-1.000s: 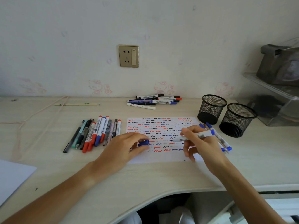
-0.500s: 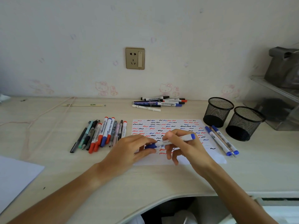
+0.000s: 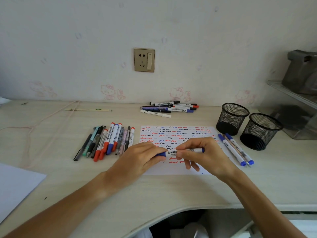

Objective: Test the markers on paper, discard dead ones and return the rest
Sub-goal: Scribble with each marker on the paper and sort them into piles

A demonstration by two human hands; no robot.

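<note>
now both hands grip one marker; two mesh cups.

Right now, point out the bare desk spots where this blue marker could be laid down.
Bare desk runs along the front edge, below the test paper. Another open strip lies between the left marker row and the blank sheet. It is crowded between the paper and the mesh cups, where three pens lie, and by the back pile.

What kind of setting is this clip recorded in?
Most likely a home desk, perhaps in a child's room: a pale wooden desk against a wall with pink cartoon-cat decals, a wall socket, and two mesh pen cups beside the scribbled test paper.
</note>
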